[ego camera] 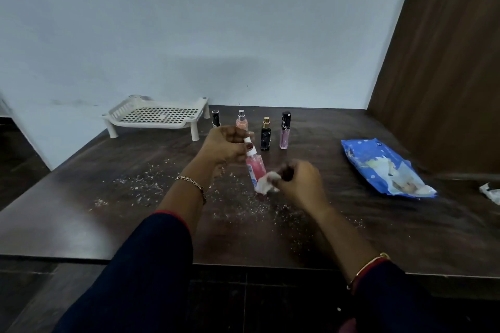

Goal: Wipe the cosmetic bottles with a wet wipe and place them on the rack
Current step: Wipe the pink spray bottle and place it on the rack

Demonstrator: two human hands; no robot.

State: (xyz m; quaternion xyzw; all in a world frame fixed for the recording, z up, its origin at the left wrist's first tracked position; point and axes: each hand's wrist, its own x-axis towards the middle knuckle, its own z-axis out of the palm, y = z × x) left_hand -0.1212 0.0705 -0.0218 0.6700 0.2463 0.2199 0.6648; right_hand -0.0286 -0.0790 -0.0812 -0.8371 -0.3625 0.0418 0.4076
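While your right hand [300,181], blurred in the picture, pinched the crumpled white wet wipe [266,183] against the lower body of the clear plastic bottle of pink liquid [253,166], your left hand [227,143] gripped that bottle by its white pump top, fingers curled round the neck, so that it leaned. Whether its base touched the dark wooden table [108,224] beneath your fingers could not be told.

To wipe it well, by my judgement, you needed to turn the bottle with the left fingers while the right drew the wipe along its whole length, and to hold it clear of the white crumbs [140,184] scattered under your wrists.

Well out to the right of your right fingers lay the blue wet-wipe pack [384,167]. Just beyond your left fingers stood a small black bottle [216,118], a peach spray bottle [241,120], a black bottle with a gold cap [265,134] and a lilac tube with a black cap [285,131]. Farther off, left of those fingers, the white perforated plastic rack [159,116] had no bottle on it yet.
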